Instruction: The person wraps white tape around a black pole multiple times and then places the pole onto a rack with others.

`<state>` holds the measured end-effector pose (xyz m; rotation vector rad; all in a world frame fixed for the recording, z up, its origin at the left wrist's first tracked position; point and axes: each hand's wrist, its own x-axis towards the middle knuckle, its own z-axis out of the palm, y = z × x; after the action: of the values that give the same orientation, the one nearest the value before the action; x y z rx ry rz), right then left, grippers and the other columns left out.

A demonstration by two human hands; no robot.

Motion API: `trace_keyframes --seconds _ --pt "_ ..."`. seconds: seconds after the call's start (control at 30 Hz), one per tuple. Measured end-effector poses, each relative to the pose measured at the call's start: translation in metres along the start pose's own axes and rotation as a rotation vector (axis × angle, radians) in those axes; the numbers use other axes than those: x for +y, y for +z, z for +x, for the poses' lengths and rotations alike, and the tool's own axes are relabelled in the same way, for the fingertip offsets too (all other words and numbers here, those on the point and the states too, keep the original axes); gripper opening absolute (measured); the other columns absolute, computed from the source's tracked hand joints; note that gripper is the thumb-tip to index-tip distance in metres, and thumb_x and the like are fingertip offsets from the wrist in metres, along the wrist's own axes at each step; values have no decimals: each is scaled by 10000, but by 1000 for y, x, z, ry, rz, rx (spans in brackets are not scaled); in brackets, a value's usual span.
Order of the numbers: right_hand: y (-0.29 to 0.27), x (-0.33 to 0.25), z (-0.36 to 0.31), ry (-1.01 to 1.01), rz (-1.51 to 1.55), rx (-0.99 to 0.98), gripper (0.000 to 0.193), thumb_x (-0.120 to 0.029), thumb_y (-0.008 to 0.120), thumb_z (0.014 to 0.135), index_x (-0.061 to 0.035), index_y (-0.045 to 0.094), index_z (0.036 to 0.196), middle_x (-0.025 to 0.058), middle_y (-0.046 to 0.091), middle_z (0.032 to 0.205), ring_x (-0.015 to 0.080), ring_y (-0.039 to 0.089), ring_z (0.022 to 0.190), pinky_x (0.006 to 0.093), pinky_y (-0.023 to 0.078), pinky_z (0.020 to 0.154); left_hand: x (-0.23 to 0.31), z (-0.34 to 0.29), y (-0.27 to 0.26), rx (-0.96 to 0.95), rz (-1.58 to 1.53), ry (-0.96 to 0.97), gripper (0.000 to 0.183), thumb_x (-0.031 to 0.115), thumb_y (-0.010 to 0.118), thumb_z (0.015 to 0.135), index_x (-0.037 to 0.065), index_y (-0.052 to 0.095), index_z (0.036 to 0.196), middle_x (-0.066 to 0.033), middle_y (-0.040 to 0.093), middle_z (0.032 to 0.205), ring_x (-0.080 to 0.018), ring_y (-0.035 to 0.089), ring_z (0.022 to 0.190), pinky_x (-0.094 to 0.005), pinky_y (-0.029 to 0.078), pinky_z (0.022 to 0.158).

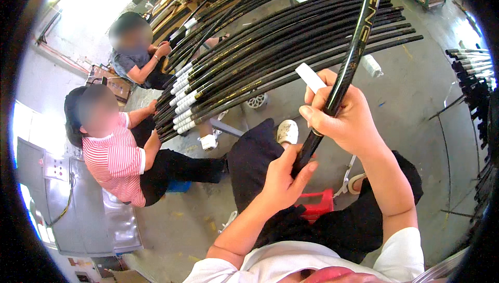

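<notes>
A long, glossy black rod (354, 49) with gold lettering rises slantwise in front of me and leaves the picture at the top. My left hand (283, 179) is wrapped around its lower end. Higher up, my right hand (340, 111) grips the same rod, thumb pressed along its side. A short white strip (310, 78) sticks out between the fingers of that hand, beside the rod; its lower end is hidden by the fingers. Beyond my hands lies a row of similar black rods (270, 49), several with white bands (185, 101) near their left ends.
Two people sit at the left, one in a striped top (112, 161), one in a grey shirt (127, 64), their hands at the rods. A red stool (317, 205) is beneath me. More dark rods (470, 90) stand at the right, and a metal cabinet (86, 215) at lower left.
</notes>
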<state>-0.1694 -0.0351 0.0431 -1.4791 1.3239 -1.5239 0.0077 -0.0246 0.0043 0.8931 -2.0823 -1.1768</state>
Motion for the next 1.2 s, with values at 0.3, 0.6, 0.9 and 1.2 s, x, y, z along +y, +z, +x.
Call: trace_keyframes --seconds 0.3,0.6,0.9,1.2 --pt "3 1 4 -104 53 -43 255 -190 661 819 -21 584 994 37 575 791 87 527 647 261 446 619 7 -9 -3 -77 -412 -225 325 163 534 915 13 418 1179 10 469 767 -47 420 586 -190 364 527" --pt "3 -16 -24 138 473 -298 649 41 450 821 -101 261 1426 66 553 896 101 552 678 245 473 626 22 25 -44 337 -114 232 649 210 733 781 37 385 1300 -83 483 1102 -36 430 625 -169 377 554" --pt "9 -23 -44 7 118 -236 736 -29 478 723 5 225 1413 81 557 773 103 514 595 218 416 561 28 31 -54 304 50 264 311 140 799 686 85 626 939 -79 461 1163 -43 446 615 -177 386 545" --pt "3 -26 -48 -203 -88 -256 741 122 488 651 -1 309 1360 197 479 1306 341 614 984 345 487 833 38 27 -50 281 49 229 214 56 769 684 55 640 855 -113 531 1162 -45 479 609 -197 405 608"
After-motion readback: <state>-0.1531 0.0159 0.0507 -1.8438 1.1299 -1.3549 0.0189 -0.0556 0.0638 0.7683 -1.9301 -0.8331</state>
